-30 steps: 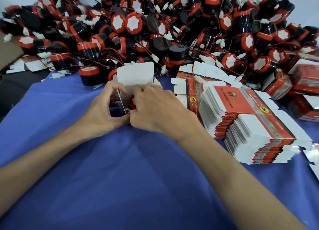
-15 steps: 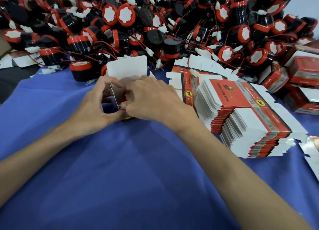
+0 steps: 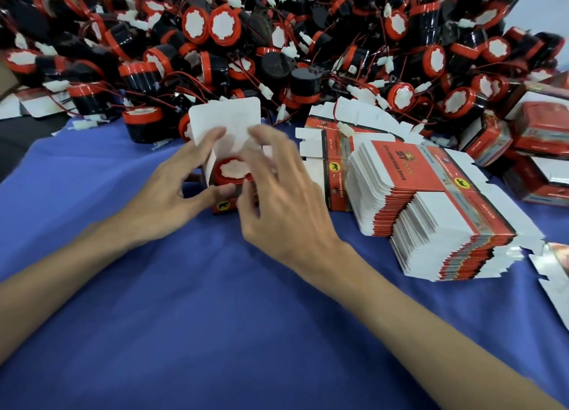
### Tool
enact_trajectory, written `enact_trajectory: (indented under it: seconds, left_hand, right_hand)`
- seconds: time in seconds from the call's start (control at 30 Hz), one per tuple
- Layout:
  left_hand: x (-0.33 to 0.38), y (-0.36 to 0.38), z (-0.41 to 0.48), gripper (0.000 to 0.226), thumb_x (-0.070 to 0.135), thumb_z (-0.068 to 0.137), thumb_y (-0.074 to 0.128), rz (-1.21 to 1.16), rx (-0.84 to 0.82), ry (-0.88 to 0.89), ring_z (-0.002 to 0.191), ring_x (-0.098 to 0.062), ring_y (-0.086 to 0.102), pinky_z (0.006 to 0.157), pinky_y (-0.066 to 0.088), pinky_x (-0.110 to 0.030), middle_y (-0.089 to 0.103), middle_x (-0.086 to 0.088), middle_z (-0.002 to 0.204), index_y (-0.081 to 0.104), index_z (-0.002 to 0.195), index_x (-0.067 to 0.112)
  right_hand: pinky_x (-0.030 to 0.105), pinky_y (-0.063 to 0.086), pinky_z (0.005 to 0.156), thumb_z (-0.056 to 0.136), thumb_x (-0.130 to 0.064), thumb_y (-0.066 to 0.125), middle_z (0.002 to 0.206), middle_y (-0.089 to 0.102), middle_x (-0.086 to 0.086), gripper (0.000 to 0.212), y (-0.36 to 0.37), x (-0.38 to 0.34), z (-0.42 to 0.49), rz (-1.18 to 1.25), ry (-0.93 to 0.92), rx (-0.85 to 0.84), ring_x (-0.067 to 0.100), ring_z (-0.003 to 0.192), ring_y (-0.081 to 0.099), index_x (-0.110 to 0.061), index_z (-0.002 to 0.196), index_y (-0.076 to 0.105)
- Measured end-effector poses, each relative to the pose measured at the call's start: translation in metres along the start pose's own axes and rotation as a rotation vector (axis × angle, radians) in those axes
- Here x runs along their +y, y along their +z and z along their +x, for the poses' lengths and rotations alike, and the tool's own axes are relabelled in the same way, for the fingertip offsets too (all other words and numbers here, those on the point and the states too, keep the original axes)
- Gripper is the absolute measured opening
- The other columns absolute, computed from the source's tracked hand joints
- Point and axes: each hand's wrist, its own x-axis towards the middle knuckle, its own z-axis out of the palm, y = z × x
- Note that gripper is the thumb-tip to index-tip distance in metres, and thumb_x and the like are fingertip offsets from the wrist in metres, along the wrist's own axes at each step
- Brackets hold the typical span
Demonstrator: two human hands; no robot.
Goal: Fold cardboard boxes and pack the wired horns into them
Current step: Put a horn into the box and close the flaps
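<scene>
A small red cardboard box [image 3: 222,206] stands on the blue cloth with its white lid flap [image 3: 224,118] upright. A red-and-black horn [image 3: 231,171] sits inside it, white face up. My left hand [image 3: 167,191] holds the box, thumb on its front edge and fingers on the flap. Blurred, my right hand [image 3: 278,191] hovers spread-fingered at the box's right side; whether it touches the box is unclear. A big heap of wired horns [image 3: 277,40] fills the back.
Stacks of flat unfolded boxes [image 3: 431,212] lie right of my hands. Several packed red boxes [image 3: 542,151] sit at the far right. The blue cloth [image 3: 215,332] covers the table in front. A flat carton piece [image 3: 554,271] lies at the right edge.
Both hands were pinched together over the box top. Now they have spread apart, the horn's white face shows inside the box, and my right hand has lifted with fingers open.
</scene>
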Motion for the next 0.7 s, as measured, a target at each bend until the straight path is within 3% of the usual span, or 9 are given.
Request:
enact_trajectory:
  seconds: [0.07,0.1,0.2,0.33,0.4,0.47,0.57,0.63,0.7]
  left_hand:
    - [-0.002,0.0,-0.001,0.056,0.042,0.091,0.059,0.074,-0.018,0.031,0.127,0.014,0.036,0.1,0.032,-0.004,0.035,0.033,0.136,0.031,0.139,0.048]
    - [-0.002,0.001,-0.001,0.051,0.04,0.092,0.057,0.097,-0.02,0.055,0.127,0.017,0.033,0.101,0.029,-0.003,0.035,0.031,0.137,0.036,0.139,0.043]
    - [-0.001,0.002,-0.001,0.042,0.048,0.095,0.05,0.079,-0.032,0.102,0.132,0.013,0.032,0.106,0.027,-0.007,0.038,0.018,0.141,0.05,0.132,0.028]
    - [-0.001,0.001,0.0,0.048,0.062,0.094,0.039,0.039,0.036,0.14,0.132,0.006,0.036,0.105,0.032,-0.01,0.042,0.006,0.139,0.057,0.122,0.027]
    - [-0.001,0.0,0.0,0.043,0.054,0.098,0.04,0.046,0.069,0.213,0.13,0.003,0.039,0.102,0.035,-0.011,0.041,0.0,0.138,0.058,0.124,0.025]
    - [0.0,0.003,0.0,0.027,0.046,0.099,0.045,-0.078,0.085,0.226,0.124,-0.009,0.049,0.092,0.046,-0.016,0.039,-0.01,0.142,0.041,0.122,0.034]
    - [0.002,0.008,0.0,0.043,0.031,0.097,0.054,-0.202,0.129,0.263,0.122,-0.019,0.056,0.091,0.051,-0.024,0.038,-0.002,0.148,0.019,0.12,0.021]
    - [0.001,0.008,0.0,0.066,0.034,0.094,0.059,-0.191,0.129,0.22,0.123,-0.012,0.057,0.097,0.049,-0.025,0.051,0.011,0.14,0.01,0.136,0.02]
    - [0.001,0.003,-0.001,0.074,0.042,0.089,0.062,-0.189,0.114,0.139,0.124,-0.003,0.054,0.099,0.045,-0.017,0.055,0.025,0.132,0.014,0.145,0.045]
  right_hand:
    - [0.031,0.042,0.102,0.077,-0.001,0.063,0.136,0.042,0.024,0.044,0.003,0.008,-0.013,0.025,0.063,0.137,0.031,0.126,0.04,0.006,0.12,0.056]
    - [0.023,0.031,0.108,0.078,-0.002,0.063,0.139,0.039,0.024,0.052,0.004,0.013,-0.016,0.081,0.132,0.131,0.029,0.129,0.036,0.006,0.128,0.05]
    - [0.004,0.026,0.097,0.088,-0.007,0.059,0.136,0.049,0.014,0.057,0.002,0.017,-0.017,0.337,0.292,-0.047,0.018,0.124,0.045,0.0,0.141,0.039]
    - [0.02,0.039,0.093,0.086,-0.01,0.056,0.118,0.063,0.014,0.041,0.004,0.019,-0.018,0.256,0.218,0.009,0.025,0.111,0.057,0.003,0.126,0.058]
    - [0.024,0.038,0.103,0.084,-0.006,0.059,0.128,0.057,0.016,0.042,0.006,0.017,-0.019,0.231,0.16,0.029,0.028,0.121,0.052,0.006,0.125,0.057]
    - [0.027,0.036,0.109,0.084,-0.003,0.06,0.139,0.048,0.015,0.048,0.007,0.016,-0.019,0.251,0.119,0.004,0.025,0.13,0.044,0.006,0.131,0.05]
    - [0.03,0.039,0.107,0.084,0.0,0.059,0.136,0.053,0.015,0.047,0.009,0.018,-0.019,0.251,0.019,-0.055,0.026,0.128,0.048,0.004,0.131,0.053]
    - [0.03,0.04,0.107,0.086,-0.001,0.06,0.13,0.059,0.014,0.038,0.012,0.018,-0.021,0.24,-0.029,-0.103,0.027,0.126,0.051,0.002,0.124,0.061]
    - [0.027,0.037,0.109,0.089,-0.008,0.059,0.13,0.061,0.01,0.035,0.013,0.016,-0.023,0.254,-0.009,-0.141,0.022,0.129,0.049,0.0,0.123,0.062]
